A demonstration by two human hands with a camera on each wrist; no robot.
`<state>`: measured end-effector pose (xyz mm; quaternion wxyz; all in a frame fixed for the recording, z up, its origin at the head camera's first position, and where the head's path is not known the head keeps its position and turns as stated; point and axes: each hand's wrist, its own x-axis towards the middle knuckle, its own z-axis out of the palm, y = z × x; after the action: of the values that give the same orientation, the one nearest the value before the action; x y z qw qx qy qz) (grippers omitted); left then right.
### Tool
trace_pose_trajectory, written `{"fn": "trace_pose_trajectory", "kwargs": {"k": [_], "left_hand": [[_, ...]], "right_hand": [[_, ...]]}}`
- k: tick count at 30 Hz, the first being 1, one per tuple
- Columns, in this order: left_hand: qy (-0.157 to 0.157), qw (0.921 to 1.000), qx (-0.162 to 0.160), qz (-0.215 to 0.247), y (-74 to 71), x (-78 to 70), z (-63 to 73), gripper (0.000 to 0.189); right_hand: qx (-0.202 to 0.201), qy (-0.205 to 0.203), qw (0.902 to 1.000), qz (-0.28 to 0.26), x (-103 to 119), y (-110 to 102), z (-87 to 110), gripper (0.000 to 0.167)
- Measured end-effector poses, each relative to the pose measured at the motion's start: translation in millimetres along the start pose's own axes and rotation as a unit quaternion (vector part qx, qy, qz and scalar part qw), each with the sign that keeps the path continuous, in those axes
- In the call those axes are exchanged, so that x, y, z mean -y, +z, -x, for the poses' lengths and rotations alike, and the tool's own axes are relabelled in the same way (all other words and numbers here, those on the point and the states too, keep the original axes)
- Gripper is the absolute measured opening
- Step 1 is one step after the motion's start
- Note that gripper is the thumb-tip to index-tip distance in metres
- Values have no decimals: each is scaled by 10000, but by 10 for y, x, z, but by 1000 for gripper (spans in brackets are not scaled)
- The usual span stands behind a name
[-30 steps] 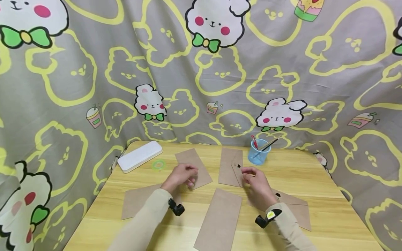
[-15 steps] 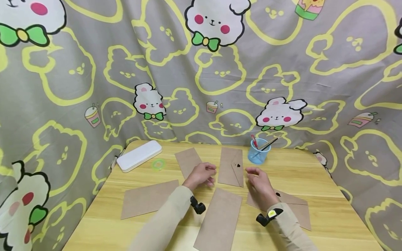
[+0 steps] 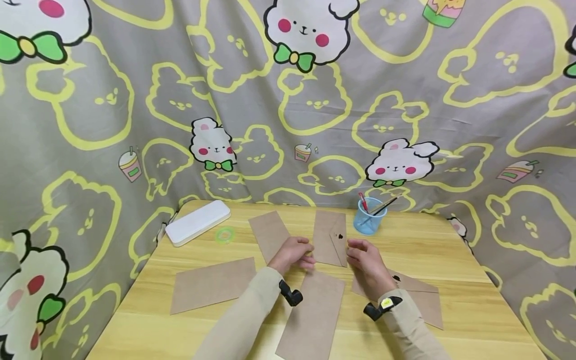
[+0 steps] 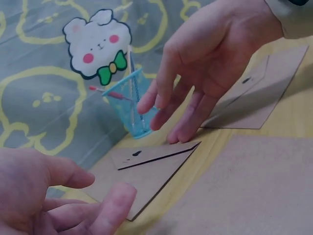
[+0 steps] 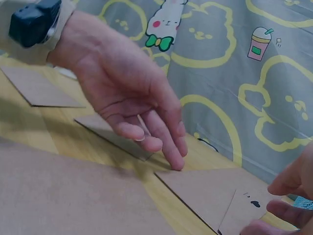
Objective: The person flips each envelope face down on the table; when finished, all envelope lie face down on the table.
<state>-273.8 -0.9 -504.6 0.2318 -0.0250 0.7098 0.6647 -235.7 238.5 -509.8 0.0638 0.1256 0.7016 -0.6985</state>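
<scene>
A brown kraft envelope (image 3: 325, 240) with a pointed flap and a small dark mark lies at the back middle of the wooden table, between my two hands. My left hand (image 3: 294, 254) is at its left edge, fingers loosely bent and holding nothing; the right wrist view shows those fingertips (image 5: 177, 164) right at the envelope's corner. On the other side my right hand (image 3: 369, 262) has its fingertips close to the flap edge. In the left wrist view its thumb and fingers are spread apart above the envelope (image 4: 151, 174), with nothing pinched between them.
Several more envelopes lie around: one back left (image 3: 268, 232), one left (image 3: 211, 286), one front middle (image 3: 312, 320), one right (image 3: 425, 302) partly under my right arm. A blue pen cup (image 3: 368, 219), a white case (image 3: 198, 223) and a green tape ring (image 3: 225, 234) stand farther back.
My left hand has moved right, from over the back left envelope to the left edge of the back middle one. The right hand drew slightly off that envelope's flap side and came back to it.
</scene>
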Motion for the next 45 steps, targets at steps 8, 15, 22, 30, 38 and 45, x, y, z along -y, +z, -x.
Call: {"fn": "trace_pose_trajectory", "kwargs": {"k": [8, 15, 22, 30, 38, 45], "left_hand": [[69, 9989, -140, 433, 27, 78, -22, 50], [184, 9983, -235, 506, 31, 88, -22, 45], [256, 9989, -155, 351, 9, 86, -14, 48], [281, 9990, 128, 334, 8, 98, -26, 63], [367, 9976, 95, 574, -17, 83, 48, 62], [399, 9981, 193, 427, -76, 105, 166, 56]], "right_hand": [[74, 18, 9982, -596, 9, -67, -57, 54], [115, 147, 9976, -667, 9, -66, -91, 54], [179, 237, 9968, -748, 12, -65, -99, 54], [190, 316, 9963, -772, 58, -59, -81, 53], [255, 219, 9963, -786, 26, -34, -97, 52], [156, 163, 9984, -522, 6, 31, -92, 56]]}}
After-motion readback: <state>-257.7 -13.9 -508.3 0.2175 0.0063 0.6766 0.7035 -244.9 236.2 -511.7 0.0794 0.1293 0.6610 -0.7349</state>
